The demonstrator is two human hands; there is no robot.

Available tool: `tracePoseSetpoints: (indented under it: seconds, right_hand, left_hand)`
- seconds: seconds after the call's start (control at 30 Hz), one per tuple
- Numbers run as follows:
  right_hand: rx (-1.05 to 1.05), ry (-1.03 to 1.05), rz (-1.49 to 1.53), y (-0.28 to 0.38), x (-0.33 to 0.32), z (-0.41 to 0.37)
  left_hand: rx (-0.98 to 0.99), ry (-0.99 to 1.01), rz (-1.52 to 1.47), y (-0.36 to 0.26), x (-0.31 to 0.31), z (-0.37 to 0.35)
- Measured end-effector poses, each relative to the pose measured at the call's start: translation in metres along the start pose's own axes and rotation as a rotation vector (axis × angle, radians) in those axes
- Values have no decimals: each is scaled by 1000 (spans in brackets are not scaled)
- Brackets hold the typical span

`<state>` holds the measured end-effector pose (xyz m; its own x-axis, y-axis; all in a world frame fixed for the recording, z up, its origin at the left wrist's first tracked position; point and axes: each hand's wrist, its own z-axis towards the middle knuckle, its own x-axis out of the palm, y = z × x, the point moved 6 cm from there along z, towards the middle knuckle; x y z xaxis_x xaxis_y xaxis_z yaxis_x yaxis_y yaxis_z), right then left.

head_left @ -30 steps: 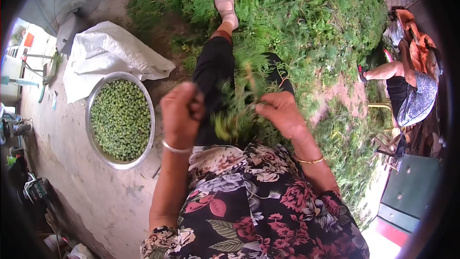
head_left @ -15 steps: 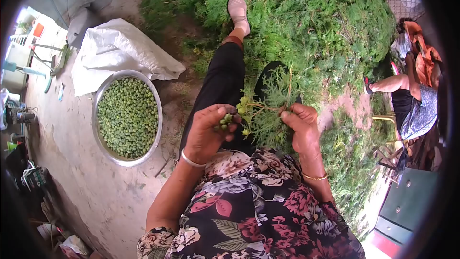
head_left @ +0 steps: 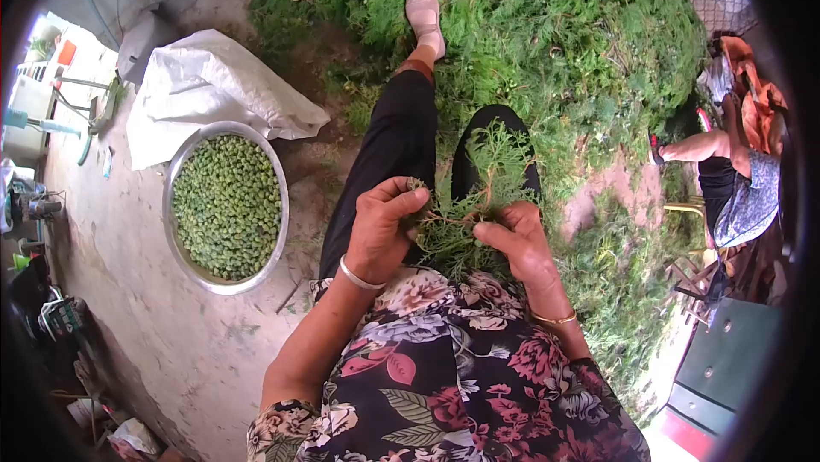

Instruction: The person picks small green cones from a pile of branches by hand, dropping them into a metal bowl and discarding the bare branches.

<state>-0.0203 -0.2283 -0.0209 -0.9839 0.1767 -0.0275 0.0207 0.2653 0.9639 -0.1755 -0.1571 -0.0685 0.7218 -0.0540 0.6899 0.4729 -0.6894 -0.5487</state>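
Note:
Both my hands hold one feathery green sprig (head_left: pixel 478 184) over my lap. My left hand (head_left: pixel 380 227) pinches its left end with fingers curled around the small stems. My right hand (head_left: pixel 517 240) grips the stem from the right side. The sprig's fronds fan upward across my black trouser legs. A wide metal bowl (head_left: pixel 175 173) full of small green round fruits sits on the ground to my left, an arm's length from my left hand.
A big heap of cut green branches (head_left: pixel 547 35) covers the ground ahead and to the right. A white sack (head_left: pixel 209 86) lies behind the bowl. Another person (head_left: pixel 726 163) sits at the right edge. A green metal box (head_left: pixel 735 342) stands at lower right.
My left hand held small green fruits half a second ago; now none show in it and it grips the sprig. Both hands have come lower and closer together.

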Motion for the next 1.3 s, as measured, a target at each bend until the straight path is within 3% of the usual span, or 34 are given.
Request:
tracePoseSetpoints:
  seconds: [0.1, 0.17, 0.27, 0.3, 0.47, 0.53, 0.57, 0.6, 0.67, 0.7, 0.77, 0.8, 0.87, 0.9, 0.93, 1.0, 1.03, 1.17, 1.23, 1.3]
  right_hand:
    - [-19, -68, 113, 1, 3, 1]
    - [-46, -18, -156, -7, 0, 2]
    - [-20, -25, -134, -28, 4, 4]
    - [3, -37, -44, -24, 9, 3]
    - [-32, 51, -147, -5, 21, 0]
    - [-98, -193, 212, -2, 3, -4]
    - [0, -152, 248, -14, -15, -1]
    - [22, -339, 408, -6, -19, -9]
    - [19, -243, 404, -8, -23, -8]
    - [18, -245, 406, -12, -25, -9]
    - [-44, -153, 445, -14, -20, -6]
    - [-46, -152, 451, -13, -18, -5]
    - [-9, -179, 460, -8, -19, -5]
    - [-9, -183, 457, -6, -19, -5]
    - [-12, -181, 459, -3, -18, -6]
    - [-10, -173, 455, -4, -18, -6]
    - [-27, -165, 464, -8, -19, -7]
    - [-20, -194, 513, -11, -17, -9]
    - [5, -179, 464, -19, -21, -11]
    - [31, -171, 412, -18, -21, -12]
  left_hand:
    - [-21, 22, 72, -4, -5, -1]
    - [-18, 18, 98, -6, -5, -3]
    - [64, -54, 50, -17, -8, -8]
    - [102, -77, 86, -23, -7, -12]
    - [205, -157, 326, -52, -8, -27]
    - [425, -237, 144, -86, -54, -22]
    - [470, -305, 6, -112, -102, -22]
    - [536, -325, 97, -140, -147, -26]
    - [714, -376, 340, -180, -170, -42]
    - [714, -374, 343, -189, -184, -43]
    - [953, -683, 1034, -212, -196, -61]
    - [955, -682, 1040, -216, -194, -64]
    - [842, -1142, 1804, -224, -180, -74]
    - [1112, -1108, 1771, -222, -169, -77]
    - [1110, -1105, 1766, -219, -166, -75]
    - [891, -900, 921, -199, -174, -68]
    - [908, -751, 740, -183, -155, -60]
    - [273, -214, 684, -101, -69, -26]
    - [56, 3, 598, -59, -21, -22]
    - [10, 213, 564, -35, 14, -21]
